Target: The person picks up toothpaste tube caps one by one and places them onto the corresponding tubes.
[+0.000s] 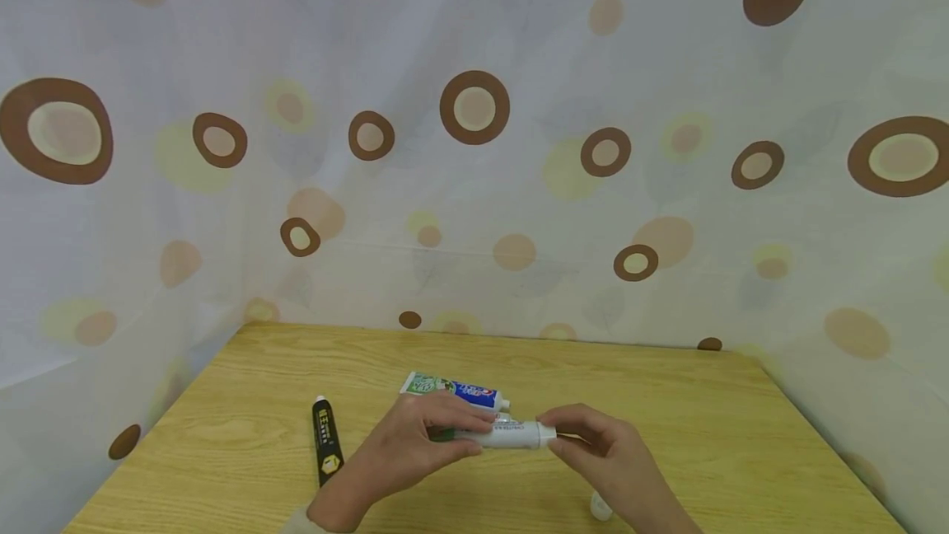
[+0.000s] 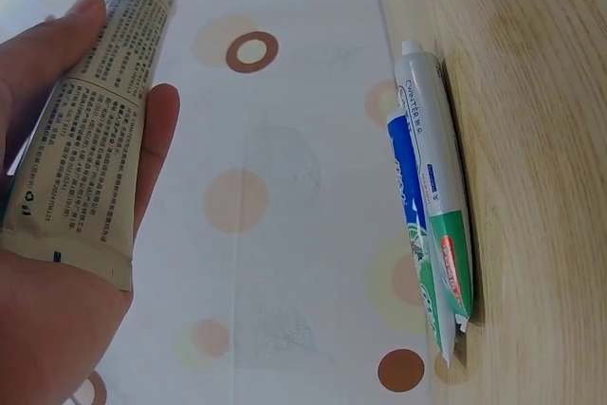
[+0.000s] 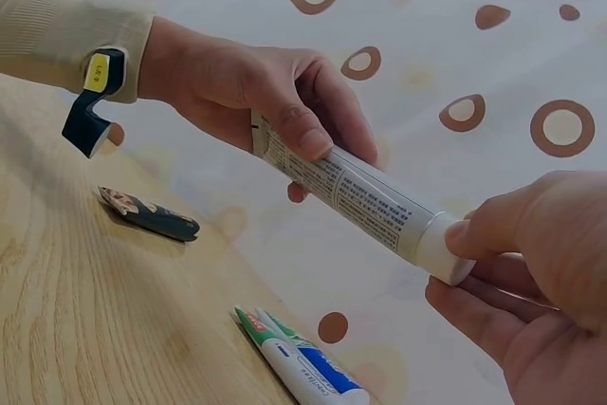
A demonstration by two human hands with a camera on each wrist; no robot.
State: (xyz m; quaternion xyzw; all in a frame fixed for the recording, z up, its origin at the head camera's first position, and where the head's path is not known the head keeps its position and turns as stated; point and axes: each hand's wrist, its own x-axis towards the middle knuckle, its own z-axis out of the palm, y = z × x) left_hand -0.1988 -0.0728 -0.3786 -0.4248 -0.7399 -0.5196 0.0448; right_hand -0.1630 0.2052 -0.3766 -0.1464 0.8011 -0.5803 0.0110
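Note:
My left hand point(image 1: 415, 439) grips a white toothpaste tube point(image 1: 511, 435) by its body, holding it above the table. In the left wrist view, small dark print covers the side of this tube point(image 2: 100, 130). My right hand point(image 1: 611, 456) pinches the white cap point(image 3: 442, 248) at the tube's other end, thumb on one side and fingers on the other. Just beyond the held tube, a blue-and-green toothpaste tube point(image 1: 474, 394) lies on the table. Beside it is a white tube with a green end point(image 2: 436, 177), mostly hidden in the head view.
A black tube point(image 1: 326, 439) with yellow print lies to the left on the wooden table point(image 1: 237, 427). Near my right wrist sits a small white piece point(image 1: 600, 506) that looks like a cap. A patterned curtain point(image 1: 519, 295) hangs behind the table and along its sides.

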